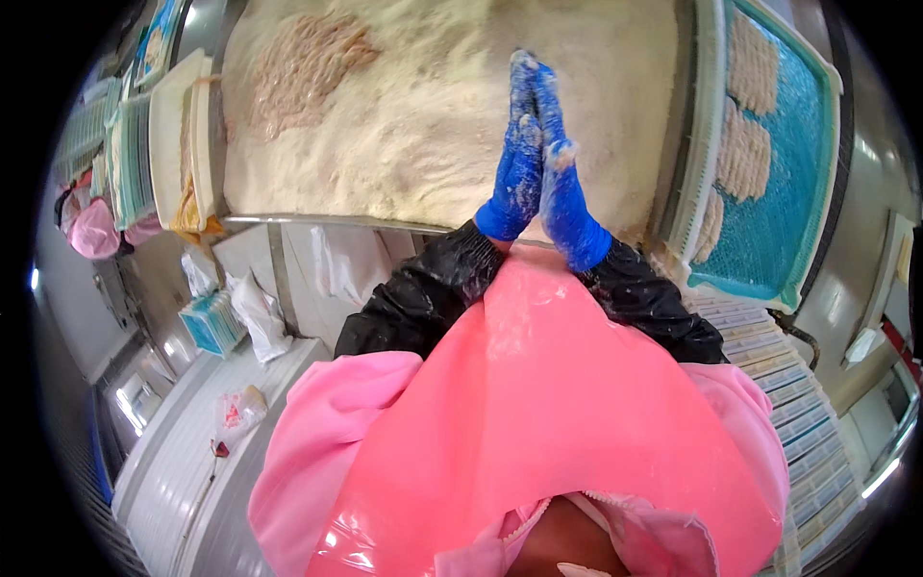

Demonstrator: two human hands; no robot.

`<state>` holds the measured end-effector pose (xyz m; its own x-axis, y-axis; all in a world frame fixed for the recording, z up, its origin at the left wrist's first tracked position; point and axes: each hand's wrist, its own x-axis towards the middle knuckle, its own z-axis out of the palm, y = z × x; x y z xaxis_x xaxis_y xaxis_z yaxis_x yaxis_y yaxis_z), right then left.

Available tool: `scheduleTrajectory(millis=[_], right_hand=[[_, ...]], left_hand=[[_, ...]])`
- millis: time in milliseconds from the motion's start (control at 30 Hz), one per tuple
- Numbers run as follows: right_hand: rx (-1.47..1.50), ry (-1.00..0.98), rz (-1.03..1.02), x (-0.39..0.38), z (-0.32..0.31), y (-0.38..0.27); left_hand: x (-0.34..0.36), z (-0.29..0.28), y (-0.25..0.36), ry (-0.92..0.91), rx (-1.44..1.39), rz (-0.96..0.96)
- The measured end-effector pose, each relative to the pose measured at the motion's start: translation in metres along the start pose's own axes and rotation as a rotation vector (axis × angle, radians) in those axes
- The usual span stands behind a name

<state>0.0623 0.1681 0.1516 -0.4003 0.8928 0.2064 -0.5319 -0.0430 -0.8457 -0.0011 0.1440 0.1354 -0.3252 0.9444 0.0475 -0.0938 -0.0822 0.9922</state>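
Note:
Over the near side of a metal tray of pale flour-like coating [433, 144], my left hand [519, 159] and my right hand [562, 178] are held palm to palm. Both wear blue gloves dusted with the coating. The fingers are stretched straight and point away from me. A pale pinkish clump [565, 154] sticks out near the base of my right thumb. Whether anything lies between the palms is hidden. Pinkish raw meat pieces [312, 72] lie heaped on the coating at the far left.
To the right, a pale-rimmed tray [815, 260] with a blue mesh base holds several rows of coated strips [745, 149]. White tubs [176, 125] and stacked trays [130, 159] stand at the left. A metal bench [202, 433] with a plastic bag [240, 409] is at lower left.

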Motion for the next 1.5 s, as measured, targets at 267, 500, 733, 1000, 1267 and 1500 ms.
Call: scheduleTrajectory(millis=[267, 500, 733, 1000, 1267, 1500], right_hand=[[-0.264, 0.039, -0.084, -0.021, -0.062, -0.054], [0.069, 0.223, -0.027, -0.053, -0.097, -0.110], [0.229, 0.551, 0.129, -0.086, -0.145, -0.134], [-0.288, 0.364, 0.119, -0.140, -0.255, -0.133], [-0.489, 0.416, 0.177, -0.146, -0.276, -0.121], [-0.457, 0.422, 0.060, -0.143, -0.236, -0.144]], left_hand=[[-0.028, 0.057, -0.041, 0.068, -0.742, -0.366], [-0.060, 0.087, -0.063, -0.052, -0.510, -0.439], [-0.057, 0.172, -0.041, -0.162, -0.422, -0.503], [-0.041, 0.171, -0.010, 0.006, -0.103, -0.076], [-0.048, 0.093, -0.037, 0.000, 0.209, -0.062], [0.003, -0.052, -0.124, 0.224, 1.478, -0.121]])
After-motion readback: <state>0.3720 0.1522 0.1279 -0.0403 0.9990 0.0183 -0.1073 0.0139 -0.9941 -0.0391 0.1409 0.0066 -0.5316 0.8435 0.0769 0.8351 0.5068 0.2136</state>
